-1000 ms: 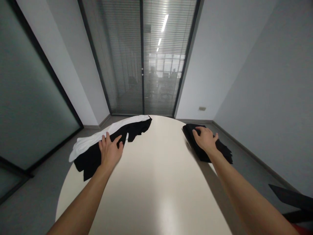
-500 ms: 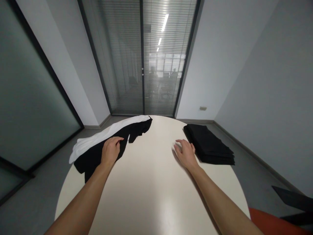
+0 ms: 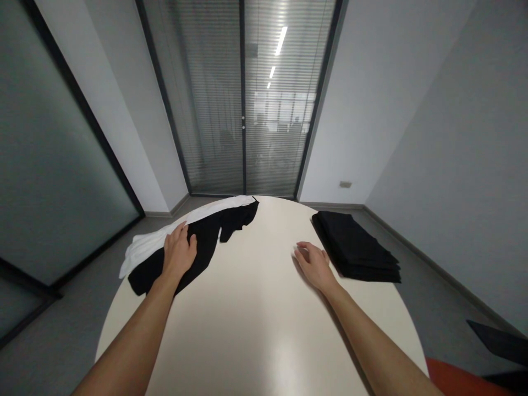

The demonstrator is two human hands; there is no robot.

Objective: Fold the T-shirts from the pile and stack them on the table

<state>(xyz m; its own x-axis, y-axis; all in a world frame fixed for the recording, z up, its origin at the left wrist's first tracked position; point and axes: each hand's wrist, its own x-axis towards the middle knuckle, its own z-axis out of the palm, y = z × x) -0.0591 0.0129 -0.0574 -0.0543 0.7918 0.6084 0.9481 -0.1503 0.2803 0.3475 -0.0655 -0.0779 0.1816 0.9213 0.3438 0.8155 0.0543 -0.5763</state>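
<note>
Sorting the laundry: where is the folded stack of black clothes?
The folded stack of black clothes lies at the table's right edge, just beyond the right hand.

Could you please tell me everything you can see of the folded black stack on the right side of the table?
The folded black stack looks like soft dark cloth, several flat layers piled neatly, their edges showing along the near side. It lies flat near the right rim of the pale round table. The right hand rests on the table just beside its near left corner; whether they touch, I cannot tell.
</note>
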